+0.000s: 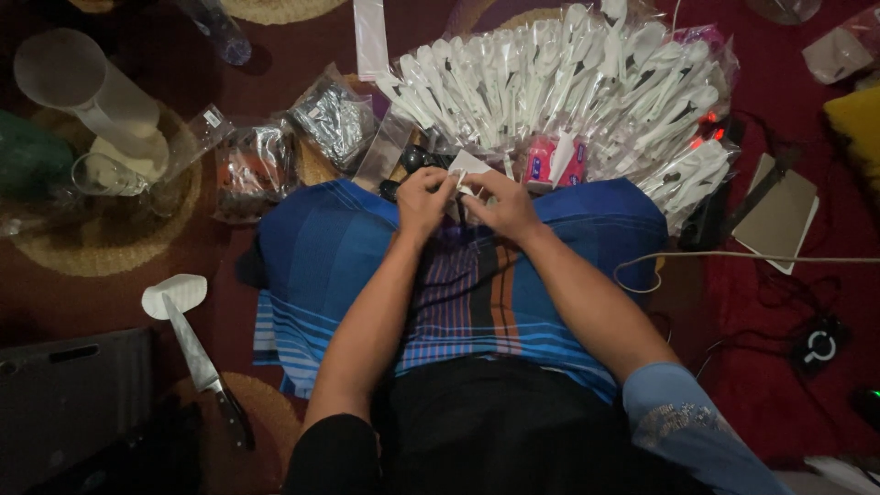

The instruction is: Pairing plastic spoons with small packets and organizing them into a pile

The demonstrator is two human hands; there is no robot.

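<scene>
My left hand [423, 199] and my right hand [502, 203] meet over my lap, which is covered by a blue striped cloth [330, 247]. Together they pinch a small white folded item [467, 167], possibly a napkin with a plastic utensil; I cannot tell exactly. Just beyond my fingers lies a large fan-shaped pile of white plastic spoons in clear wrappers [568, 82]. A small red and pink packet [553, 162] sits at the pile's near edge.
Clear bags with dark contents [332, 119] lie at the left of the pile. A knife [203, 362] and a white scrap rest on the floor at left. Clear plastic cups [87, 92], a brown envelope [777, 213] and cables [733, 257] surround me.
</scene>
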